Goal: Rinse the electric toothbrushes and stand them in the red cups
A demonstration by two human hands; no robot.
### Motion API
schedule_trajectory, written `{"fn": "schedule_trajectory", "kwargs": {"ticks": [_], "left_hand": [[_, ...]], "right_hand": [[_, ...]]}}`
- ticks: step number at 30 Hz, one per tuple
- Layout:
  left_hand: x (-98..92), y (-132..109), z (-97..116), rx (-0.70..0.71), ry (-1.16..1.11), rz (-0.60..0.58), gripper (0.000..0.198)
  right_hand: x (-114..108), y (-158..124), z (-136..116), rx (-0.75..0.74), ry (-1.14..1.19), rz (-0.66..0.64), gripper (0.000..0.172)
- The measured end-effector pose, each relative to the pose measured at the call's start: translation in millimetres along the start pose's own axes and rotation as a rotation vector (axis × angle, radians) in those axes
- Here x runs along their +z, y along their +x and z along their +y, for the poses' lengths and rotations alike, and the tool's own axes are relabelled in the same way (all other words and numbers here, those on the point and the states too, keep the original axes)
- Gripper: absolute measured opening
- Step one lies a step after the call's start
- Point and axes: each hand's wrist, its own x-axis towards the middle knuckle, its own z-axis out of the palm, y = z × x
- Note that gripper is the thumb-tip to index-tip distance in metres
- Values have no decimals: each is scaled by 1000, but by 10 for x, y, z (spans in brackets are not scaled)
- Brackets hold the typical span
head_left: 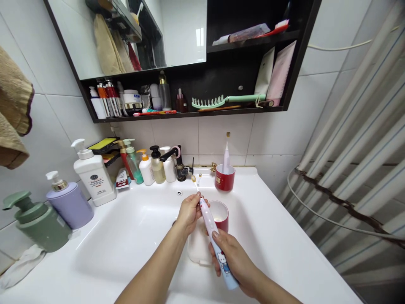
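Over the sink [136, 236], my right hand [232, 253] is wrapped round the handle of an electric toothbrush [209, 221]. Its handle goes from pale pink to light blue, with a cartoon cat near the base. My left hand [189, 213] pinches the toothbrush at its upper end, by the neck. The slim neck points away from me towards the faucet, tipped by a small yellowish head. Behind the handle, in the basin, are a red cup [224, 223] with a white inside and a white tray-like piece [198, 249], both partly hidden by my hands.
A second red cup [225, 182] on the back rim holds a pale upright device [226, 160]. The black faucet [180, 164] stands behind the basin. Pump bottles [95, 179] line the left side. A dark shelf cabinet [190, 114] overhangs the rim; a folded shower curtain [357, 169] hangs right.
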Motion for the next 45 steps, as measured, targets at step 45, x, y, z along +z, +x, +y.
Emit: {"fn": "schedule_trajectory", "kwargs": {"ticks": [45], "left_hand": [[16,-16,15,69,-33,-35,10]], "right_hand": [[-14,62,10,10,97,-110,29]]}}
